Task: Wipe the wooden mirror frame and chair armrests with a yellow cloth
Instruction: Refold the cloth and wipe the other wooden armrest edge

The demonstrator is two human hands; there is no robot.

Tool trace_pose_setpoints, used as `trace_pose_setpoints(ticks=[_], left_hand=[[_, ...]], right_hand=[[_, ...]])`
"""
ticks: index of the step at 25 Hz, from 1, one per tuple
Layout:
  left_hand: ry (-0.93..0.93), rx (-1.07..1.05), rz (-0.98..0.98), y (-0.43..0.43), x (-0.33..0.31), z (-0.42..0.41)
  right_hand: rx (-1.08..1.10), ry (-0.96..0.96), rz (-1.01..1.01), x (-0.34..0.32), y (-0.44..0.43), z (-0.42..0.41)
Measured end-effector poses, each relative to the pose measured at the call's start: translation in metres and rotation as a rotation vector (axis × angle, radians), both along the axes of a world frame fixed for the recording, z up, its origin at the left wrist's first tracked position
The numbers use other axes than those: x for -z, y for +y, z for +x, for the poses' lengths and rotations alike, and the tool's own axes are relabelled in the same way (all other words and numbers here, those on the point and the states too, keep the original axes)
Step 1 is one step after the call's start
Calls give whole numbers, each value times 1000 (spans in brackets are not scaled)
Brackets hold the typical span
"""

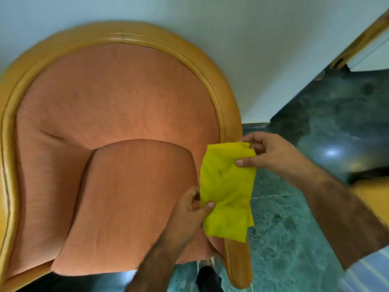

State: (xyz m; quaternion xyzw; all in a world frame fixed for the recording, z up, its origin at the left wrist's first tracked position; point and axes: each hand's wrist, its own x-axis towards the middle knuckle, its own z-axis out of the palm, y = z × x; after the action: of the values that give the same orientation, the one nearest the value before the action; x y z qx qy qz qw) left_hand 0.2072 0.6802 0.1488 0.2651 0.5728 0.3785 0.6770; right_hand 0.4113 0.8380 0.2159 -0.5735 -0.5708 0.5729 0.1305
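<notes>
Over the right side of the chair (117, 127), the person is holding the yellow cloth (227, 192) stretched between both hands, clear of the wood. The right hand (271, 154) is pinching the top edge, thumb on the near face and fingers curled behind it, so it is clamped on the cloth. The left hand (190, 216) is pinching the lower left edge, thumb pressing the fabric against the fingers, also clamped. The cloth is hanging folded in layers, its bottom corner draping just above the right armrest (237, 262), which is running down toward the floor (294, 239). I'm reading this as the refold-and-regrip step before the armrest wipe, not wiping itself: no part of the cloth looks pressed to the wood. A strip of wooden frame (362, 36) is showing at the top right edge, possibly the mirror, but I cannot tell whether it is already wiped. The next move is likely calling for bunching the cloth into one hand, laying it flat on the top of the armrest, and running it along the curve with steady pressure. The left armrest (6, 165) is sitting well apart at the far left and is probably wanting the same pass.
</notes>
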Motion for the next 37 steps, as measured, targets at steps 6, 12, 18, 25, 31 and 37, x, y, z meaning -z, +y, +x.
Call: trace_pose_setpoints(ticks=[6,12,18,25,31,37], left_hand=[[193,159,-215,-48,50,73],[339,347,-182,-43,57,79],[1138,271,818,67,14,65],[1660,1015,1217,195,52,68],[1679,872,1345,195,58,70],[1702,835,1352,196,61,67]], right_hand=[[66,-210,-133,79,-61,66],[266,-204,-32,123,-97,61],[503,-439,261,145,-187,-15],[480,-724,354,170,-149,-49],[197,-828,442,171,-229,-32],[213,-830,290,162,-255,-30]])
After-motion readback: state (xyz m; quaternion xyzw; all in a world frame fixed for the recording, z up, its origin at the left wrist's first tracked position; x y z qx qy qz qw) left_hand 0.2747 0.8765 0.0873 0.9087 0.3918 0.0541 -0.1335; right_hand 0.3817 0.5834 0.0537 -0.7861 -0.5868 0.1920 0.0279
